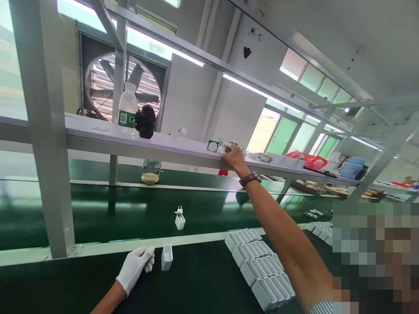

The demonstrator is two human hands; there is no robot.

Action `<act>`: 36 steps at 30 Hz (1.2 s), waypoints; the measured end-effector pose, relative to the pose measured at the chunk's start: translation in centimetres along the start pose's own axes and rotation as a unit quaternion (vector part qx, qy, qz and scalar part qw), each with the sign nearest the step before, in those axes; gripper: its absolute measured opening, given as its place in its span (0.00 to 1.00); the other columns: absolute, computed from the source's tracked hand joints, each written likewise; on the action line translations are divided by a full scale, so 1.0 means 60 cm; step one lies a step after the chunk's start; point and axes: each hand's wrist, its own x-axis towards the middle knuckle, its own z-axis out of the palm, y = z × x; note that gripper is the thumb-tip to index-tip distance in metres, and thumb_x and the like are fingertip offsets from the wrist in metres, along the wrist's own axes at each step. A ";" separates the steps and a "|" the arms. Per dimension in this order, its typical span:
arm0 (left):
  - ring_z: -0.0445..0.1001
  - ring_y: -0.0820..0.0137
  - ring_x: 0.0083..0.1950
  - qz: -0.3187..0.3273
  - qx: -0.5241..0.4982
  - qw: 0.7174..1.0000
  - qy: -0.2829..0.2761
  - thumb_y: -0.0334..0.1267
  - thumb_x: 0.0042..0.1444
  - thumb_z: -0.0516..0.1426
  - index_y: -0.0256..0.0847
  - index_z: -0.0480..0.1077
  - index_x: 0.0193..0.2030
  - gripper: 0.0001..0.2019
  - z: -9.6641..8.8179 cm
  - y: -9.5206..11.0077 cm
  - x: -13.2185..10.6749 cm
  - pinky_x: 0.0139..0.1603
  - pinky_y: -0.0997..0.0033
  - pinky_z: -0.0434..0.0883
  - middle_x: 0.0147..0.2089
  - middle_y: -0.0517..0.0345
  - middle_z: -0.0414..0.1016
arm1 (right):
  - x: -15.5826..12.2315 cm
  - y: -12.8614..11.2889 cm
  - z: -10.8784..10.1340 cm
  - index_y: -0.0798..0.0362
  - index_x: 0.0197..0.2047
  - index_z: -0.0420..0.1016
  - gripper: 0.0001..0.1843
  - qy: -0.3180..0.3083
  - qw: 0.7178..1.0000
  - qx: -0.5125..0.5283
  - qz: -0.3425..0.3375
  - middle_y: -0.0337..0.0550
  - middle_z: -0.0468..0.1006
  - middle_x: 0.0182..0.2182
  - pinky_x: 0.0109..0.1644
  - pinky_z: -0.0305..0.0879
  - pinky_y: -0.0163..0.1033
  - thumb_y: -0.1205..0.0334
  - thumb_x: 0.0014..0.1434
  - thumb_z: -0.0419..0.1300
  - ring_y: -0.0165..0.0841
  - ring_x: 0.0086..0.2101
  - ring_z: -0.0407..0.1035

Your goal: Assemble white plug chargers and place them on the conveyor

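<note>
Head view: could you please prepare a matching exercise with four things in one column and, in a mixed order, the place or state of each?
1. Left hand
2. Right hand
3. Plug
4. Bottle

A. Prongs pointing up, at the end of a small white case
B. Wearing a white glove
C. Standing on the shelf, with a green label
D. Bare, up at the shelf

Pairs: 1-B, 2-D, 3-A, 4-C.

No legible wording or numbers, a green label (127, 119) around a clear plastic bottle (129, 101) on the shelf (170, 144), a dark barcode (123, 118) in a white block on that label, a pale mark beside it too small to read
</note>
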 end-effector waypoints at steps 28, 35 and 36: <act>0.69 0.71 0.23 0.001 0.010 1.000 0.019 0.59 0.54 0.59 0.36 0.70 0.28 0.23 -0.011 0.016 -0.013 0.28 0.69 0.67 0.24 0.55 0.74 | -0.657 -0.058 0.179 0.51 0.52 0.78 0.16 -0.220 0.949 0.208 -0.083 0.52 0.81 0.47 0.53 0.73 0.57 0.66 0.67 0.53 0.45 0.49 0.75; 0.71 0.69 0.27 -0.009 0.058 0.998 0.021 0.59 0.51 0.62 0.36 0.73 0.34 0.24 -0.022 0.011 -0.012 0.32 0.68 0.69 0.28 0.55 0.76 | -0.671 -0.069 0.171 0.51 0.51 0.78 0.15 -0.241 0.952 0.180 -0.064 0.52 0.79 0.50 0.55 0.71 0.54 0.69 0.67 0.53 0.43 0.52 0.73; 0.71 0.68 0.28 -0.010 0.061 0.998 0.024 0.59 0.50 0.63 0.36 0.74 0.35 0.24 -0.025 0.008 -0.012 0.33 0.68 0.70 0.29 0.54 0.76 | -0.670 -0.070 0.170 0.51 0.51 0.78 0.15 -0.243 0.953 0.173 -0.061 0.51 0.80 0.50 0.56 0.71 0.52 0.69 0.67 0.54 0.42 0.52 0.73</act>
